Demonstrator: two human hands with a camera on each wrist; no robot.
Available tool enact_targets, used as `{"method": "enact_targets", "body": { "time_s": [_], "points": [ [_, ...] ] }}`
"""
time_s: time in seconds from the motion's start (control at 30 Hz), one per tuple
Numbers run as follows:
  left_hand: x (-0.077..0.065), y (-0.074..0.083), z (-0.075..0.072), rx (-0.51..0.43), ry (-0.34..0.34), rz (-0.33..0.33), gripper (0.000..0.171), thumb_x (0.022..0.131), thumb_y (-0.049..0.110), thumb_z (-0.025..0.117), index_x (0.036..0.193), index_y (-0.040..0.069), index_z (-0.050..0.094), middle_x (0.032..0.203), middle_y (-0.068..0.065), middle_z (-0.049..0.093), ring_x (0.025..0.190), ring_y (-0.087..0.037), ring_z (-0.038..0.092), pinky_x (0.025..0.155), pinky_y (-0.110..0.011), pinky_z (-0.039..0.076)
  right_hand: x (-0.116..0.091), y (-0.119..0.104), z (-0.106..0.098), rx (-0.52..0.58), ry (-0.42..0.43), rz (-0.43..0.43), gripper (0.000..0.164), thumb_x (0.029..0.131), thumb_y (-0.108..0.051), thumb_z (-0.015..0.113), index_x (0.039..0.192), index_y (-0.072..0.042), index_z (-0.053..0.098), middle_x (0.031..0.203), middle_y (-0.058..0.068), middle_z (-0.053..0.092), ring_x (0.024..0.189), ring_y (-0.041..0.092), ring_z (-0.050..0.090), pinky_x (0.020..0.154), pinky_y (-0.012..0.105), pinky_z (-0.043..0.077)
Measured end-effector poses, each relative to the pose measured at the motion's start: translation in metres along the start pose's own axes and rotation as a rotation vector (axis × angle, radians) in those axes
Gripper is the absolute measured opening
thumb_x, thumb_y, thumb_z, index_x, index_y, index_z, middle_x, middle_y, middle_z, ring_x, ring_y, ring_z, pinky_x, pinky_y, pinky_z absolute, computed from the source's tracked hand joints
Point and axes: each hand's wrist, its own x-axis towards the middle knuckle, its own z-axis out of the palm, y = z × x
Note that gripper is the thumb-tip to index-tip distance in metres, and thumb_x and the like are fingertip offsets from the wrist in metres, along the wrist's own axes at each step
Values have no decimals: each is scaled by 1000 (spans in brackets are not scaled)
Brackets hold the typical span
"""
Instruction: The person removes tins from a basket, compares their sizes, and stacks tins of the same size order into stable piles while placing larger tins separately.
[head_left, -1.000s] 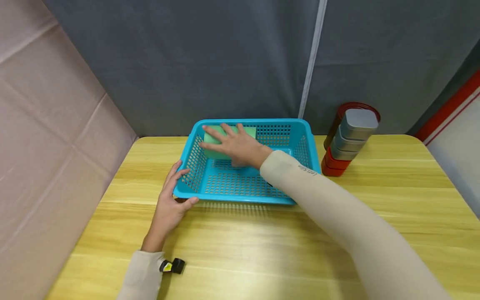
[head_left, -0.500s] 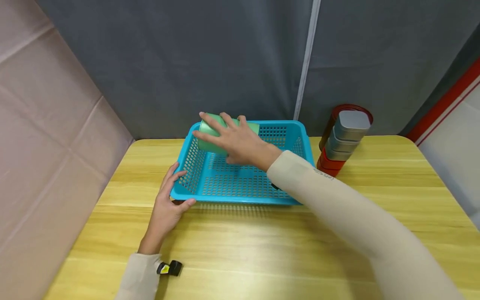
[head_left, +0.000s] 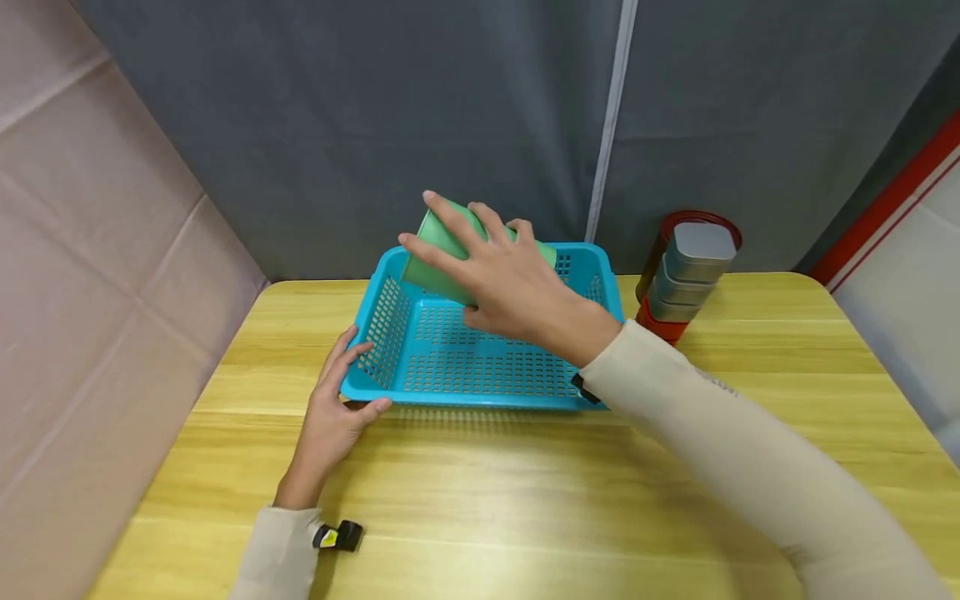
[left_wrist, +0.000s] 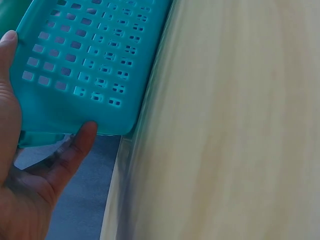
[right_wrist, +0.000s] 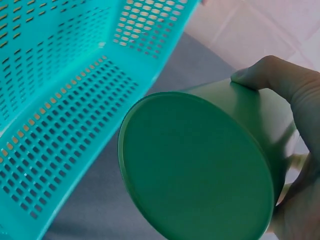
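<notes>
A green cylindrical canister (head_left: 437,285) lies tilted on its side in my right hand (head_left: 521,292), its left end higher than the basket's back rim. My spread fingers curve over its top in the head view. Its flat round end (right_wrist: 195,165) faces the right wrist camera, with the thumb and fingers around the side. Below is a blue plastic basket (head_left: 480,402) with perforated walls. My left hand (head_left: 333,412) holds its front left corner, thumb at the front rim and fingers along the left side. In the left wrist view, fingers (left_wrist: 75,155) touch the basket's corner.
At the back right stands a stack of grey lidded tins (head_left: 686,267) on red ones (head_left: 662,323), with a dark red round canister (head_left: 651,271) behind. A grey curtain (head_left: 375,125) hangs behind the wooden table (head_left: 487,500). A pale pink cloth wall (head_left: 112,292) is at left.
My right hand has lifted the green canister from the basket's back left part, up and slightly right, turning it more tilted. My left hand stays at the basket's corner.
</notes>
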Motion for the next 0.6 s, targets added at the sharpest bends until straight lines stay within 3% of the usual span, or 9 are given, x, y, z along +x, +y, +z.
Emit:
{"method": "enact_targets", "body": {
  "time_s": [0.23, 0.43, 0.6],
  "points": [
    [2, -1, 2, -42, -23, -23, 75, 86, 3, 84, 152, 9, 50, 176, 1, 16, 147, -47, 40, 81, -15, 55, -38, 7, -15, 14, 165, 38, 99, 82, -35, 86, 164, -35, 30, 177, 9, 13, 148, 46, 36, 98, 68, 48],
    [4, -1, 3, -40, -27, -26, 75, 86, 2, 84, 152, 7, 49, 176, 0, 15, 148, -47, 39, 82, -15, 55, -72, 15, -21, 21, 288, 57, 95, 79, -29, 86, 161, -31, 37, 174, 14, 21, 143, 47, 39, 93, 68, 50],
    [5, 1, 3, -43, -29, -42, 76, 86, 3, 84, 152, 7, 49, 177, -1, 14, 147, -47, 40, 82, -14, 54, -98, 21, -23, 39, 407, 44, 100, 70, -22, 93, 156, -24, 43, 170, 21, 27, 138, 52, 44, 90, 69, 51]
  ]
}}
